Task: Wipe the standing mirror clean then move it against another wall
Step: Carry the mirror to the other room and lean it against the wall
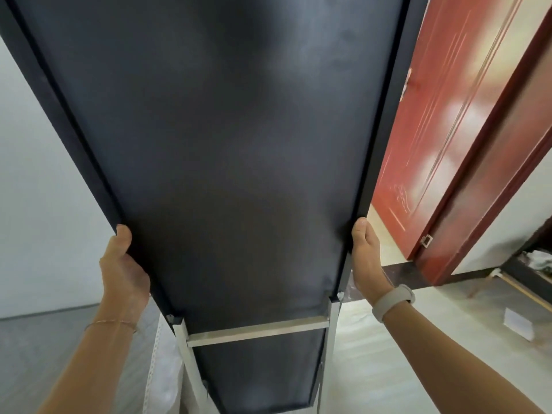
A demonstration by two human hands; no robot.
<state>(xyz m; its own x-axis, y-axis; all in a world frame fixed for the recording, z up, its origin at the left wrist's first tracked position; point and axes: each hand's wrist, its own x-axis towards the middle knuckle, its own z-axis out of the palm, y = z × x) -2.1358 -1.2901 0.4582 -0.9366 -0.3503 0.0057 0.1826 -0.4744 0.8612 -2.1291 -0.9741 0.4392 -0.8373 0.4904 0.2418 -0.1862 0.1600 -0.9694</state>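
The standing mirror (227, 150) fills the middle of the head view, seen from behind: a dark backing panel in a black frame. Its silver metal stand (257, 331) crosses low down, with two legs running toward the floor. My left hand (124, 264) grips the left frame edge, thumb on the back. My right hand (367, 258) grips the right frame edge at about the same height. The glass side faces away and is hidden.
A white wall (38, 189) stands to the left. At right a red door (433, 130) hangs open in a dark red frame (493, 174). Pale floor (403, 354) lies below, with a white paper (518, 322) and low furniture (531, 273) at far right.
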